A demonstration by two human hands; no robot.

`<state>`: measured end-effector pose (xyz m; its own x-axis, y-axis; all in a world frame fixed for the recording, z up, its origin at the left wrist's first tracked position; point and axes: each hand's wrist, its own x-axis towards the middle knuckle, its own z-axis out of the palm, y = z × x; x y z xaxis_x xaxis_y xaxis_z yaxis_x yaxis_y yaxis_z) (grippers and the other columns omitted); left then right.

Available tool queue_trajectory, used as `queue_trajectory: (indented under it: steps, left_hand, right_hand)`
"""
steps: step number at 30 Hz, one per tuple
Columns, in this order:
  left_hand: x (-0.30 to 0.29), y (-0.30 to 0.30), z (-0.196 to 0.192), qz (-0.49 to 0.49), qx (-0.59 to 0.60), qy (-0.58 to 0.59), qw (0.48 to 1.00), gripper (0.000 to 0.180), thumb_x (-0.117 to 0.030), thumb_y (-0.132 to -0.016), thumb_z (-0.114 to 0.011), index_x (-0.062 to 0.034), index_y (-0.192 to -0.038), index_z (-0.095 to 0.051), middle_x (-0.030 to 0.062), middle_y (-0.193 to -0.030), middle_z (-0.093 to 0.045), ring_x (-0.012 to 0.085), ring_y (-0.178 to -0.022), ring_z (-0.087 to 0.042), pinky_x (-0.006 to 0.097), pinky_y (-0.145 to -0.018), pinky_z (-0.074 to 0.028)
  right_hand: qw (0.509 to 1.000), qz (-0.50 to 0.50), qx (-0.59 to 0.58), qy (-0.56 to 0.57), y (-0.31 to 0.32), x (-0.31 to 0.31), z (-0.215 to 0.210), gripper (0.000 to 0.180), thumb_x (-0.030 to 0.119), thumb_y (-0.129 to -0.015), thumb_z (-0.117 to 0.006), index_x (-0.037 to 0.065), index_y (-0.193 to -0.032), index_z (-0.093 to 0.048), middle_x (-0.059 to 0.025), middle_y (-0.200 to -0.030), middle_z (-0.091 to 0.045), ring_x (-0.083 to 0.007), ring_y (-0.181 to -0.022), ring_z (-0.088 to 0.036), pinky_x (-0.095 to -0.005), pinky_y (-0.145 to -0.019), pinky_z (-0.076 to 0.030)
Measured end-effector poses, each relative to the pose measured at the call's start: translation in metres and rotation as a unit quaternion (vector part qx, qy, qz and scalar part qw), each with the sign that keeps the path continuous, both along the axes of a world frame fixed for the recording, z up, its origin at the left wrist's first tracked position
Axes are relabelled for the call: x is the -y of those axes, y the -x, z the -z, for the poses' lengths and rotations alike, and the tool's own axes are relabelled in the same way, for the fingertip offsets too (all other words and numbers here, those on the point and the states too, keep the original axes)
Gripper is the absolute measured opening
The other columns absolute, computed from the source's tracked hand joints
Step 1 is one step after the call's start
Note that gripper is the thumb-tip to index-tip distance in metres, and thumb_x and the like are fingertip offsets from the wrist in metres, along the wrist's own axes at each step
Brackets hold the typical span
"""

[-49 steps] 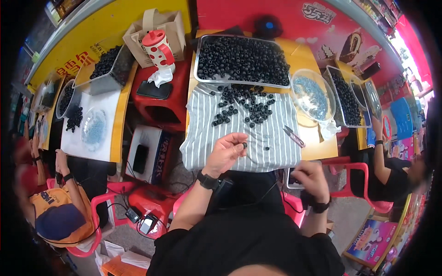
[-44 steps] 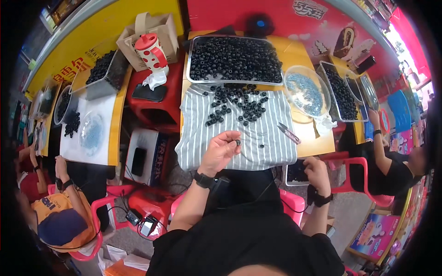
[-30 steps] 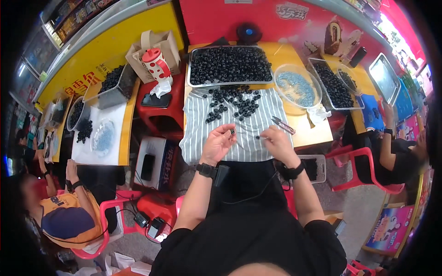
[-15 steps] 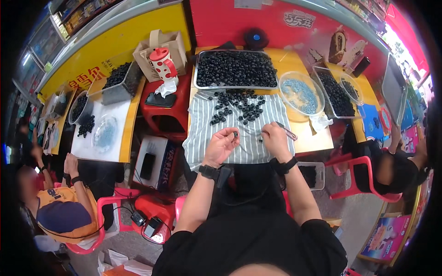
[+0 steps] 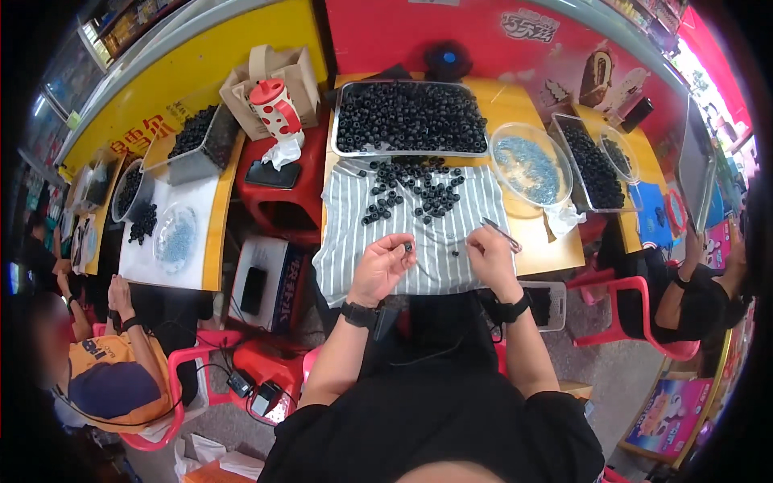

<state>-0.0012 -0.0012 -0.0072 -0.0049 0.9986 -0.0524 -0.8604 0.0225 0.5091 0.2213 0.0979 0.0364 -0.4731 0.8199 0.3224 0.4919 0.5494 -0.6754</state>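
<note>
- head view: left hand (image 5: 381,270) pinched shut on one small black ring (image 5: 407,246), lifted just over the striped cloth (image 5: 419,241), probably for a clear look
- right hand (image 5: 489,256) closed round thin tweezers (image 5: 501,233), tip pointing far-right
- loose ring pile (image 5: 411,193) lay far on cloth, near the full metal tray (image 5: 411,117); clear bowl (image 5: 531,165) to the right

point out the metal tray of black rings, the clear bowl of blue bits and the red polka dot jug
metal tray of black rings (image 5: 412,150), head view, near rim
clear bowl of blue bits (image 5: 515,203), head view, near rim
red polka dot jug (image 5: 276,113), head view, body
</note>
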Motion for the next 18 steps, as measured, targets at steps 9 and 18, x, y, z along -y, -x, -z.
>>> queue_trajectory:
  steps: [9, 18]
  left_hand:
    - [0.000, 0.000, -0.005, 0.008, -0.015, 0.008, 1.000, 0.021, -0.002, -0.093, -0.054, 0.0045, -0.112, -0.059, 0.0105, -0.099, -0.064, 0.0179, -0.085, -0.062, 0.029, -0.079, -0.051]
    - [0.001, -0.008, -0.015, 0.008, -0.011, 0.024, 1.000, 0.022, -0.002, -0.093, -0.055, 0.0038, -0.113, -0.059, 0.0082, -0.095, -0.064, 0.0166, -0.083, -0.062, 0.029, -0.078, -0.051]
  right_hand:
    - [0.994, -0.034, 0.067, -0.075, 0.010, 0.022, -0.009, 0.009, 0.005, -0.076, -0.065, 0.005, -0.084, -0.064, -0.0120, -0.078, -0.052, -0.0322, -0.070, -0.056, -0.0403, -0.059, -0.045]
    - [0.974, -0.075, -0.158, 0.145, 0.030, 0.037, -0.029, 0.009, -0.003, -0.076, -0.066, 0.000, -0.082, -0.061, -0.0092, -0.078, -0.058, -0.0198, -0.067, -0.062, -0.0304, -0.055, -0.046]
